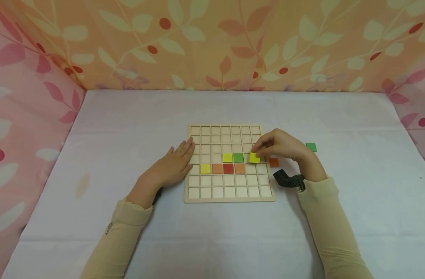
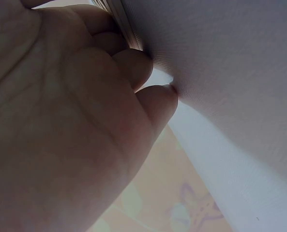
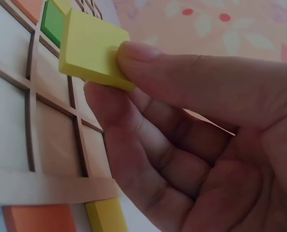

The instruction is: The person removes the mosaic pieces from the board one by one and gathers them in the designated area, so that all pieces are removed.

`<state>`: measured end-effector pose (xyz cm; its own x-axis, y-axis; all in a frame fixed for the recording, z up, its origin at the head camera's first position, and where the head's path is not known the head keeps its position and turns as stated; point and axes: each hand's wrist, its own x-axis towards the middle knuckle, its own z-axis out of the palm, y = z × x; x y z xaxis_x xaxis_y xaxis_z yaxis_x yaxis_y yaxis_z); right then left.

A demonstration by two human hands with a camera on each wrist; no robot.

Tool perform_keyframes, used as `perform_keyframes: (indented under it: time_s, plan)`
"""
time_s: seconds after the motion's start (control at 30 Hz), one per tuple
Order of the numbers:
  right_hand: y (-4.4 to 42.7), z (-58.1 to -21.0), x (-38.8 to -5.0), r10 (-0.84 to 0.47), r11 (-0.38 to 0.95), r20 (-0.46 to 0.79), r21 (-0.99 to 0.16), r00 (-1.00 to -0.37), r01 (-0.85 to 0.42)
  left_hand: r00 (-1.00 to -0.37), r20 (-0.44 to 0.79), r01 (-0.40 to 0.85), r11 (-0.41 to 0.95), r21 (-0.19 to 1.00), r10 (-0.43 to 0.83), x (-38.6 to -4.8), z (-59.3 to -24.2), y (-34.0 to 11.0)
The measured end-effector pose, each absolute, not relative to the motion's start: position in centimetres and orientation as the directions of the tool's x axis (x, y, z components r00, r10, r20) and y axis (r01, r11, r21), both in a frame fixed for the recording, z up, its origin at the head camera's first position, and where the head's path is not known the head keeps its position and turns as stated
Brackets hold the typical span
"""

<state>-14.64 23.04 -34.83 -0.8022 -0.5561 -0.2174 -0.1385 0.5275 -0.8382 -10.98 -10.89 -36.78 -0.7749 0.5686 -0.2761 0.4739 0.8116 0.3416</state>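
Note:
A square yellow tile (image 1: 254,157) is pinched between the thumb and fingers of my right hand (image 1: 280,145), over the right side of a wooden grid board (image 1: 229,200). The right wrist view shows this tile tilted above the cells. Flat beside the board's left edge lies my left hand (image 1: 172,166), its fingertips touching the frame. In the board's cells, one row has a yellow tile (image 1: 227,157) and a green tile (image 1: 238,157). The row nearer me holds another yellow tile (image 1: 205,169), an orange tile (image 1: 217,168), a red tile (image 1: 228,168) and a second orange tile (image 1: 240,168).
Right of the board lie a loose orange tile (image 1: 274,162) and a loose green tile (image 1: 311,147). A loose yellow tile (image 3: 107,217) shows in the right wrist view. A black wrist mount (image 1: 289,180) juts from the right sleeve. White cloth (image 1: 215,240) covers the table.

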Motion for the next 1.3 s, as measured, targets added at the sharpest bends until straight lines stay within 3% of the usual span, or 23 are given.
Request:
perform_keyframes:
  time_s: [0.3,1.3]
  plan:
    - [23.8,-34.5,-14.6,-0.536,0.501,-0.200,-0.858,-0.820,-0.118,-0.774,-0.276,0.472,0.810,0.348,0.570,-11.0,-36.7,-10.9]
    - [28.5,-35.4,-12.9,-0.454,0.596,-0.244,-0.798,-0.857,-0.088,-0.773,-0.291,0.463,0.814,0.350,0.564,-11.1,-36.9,-10.7]
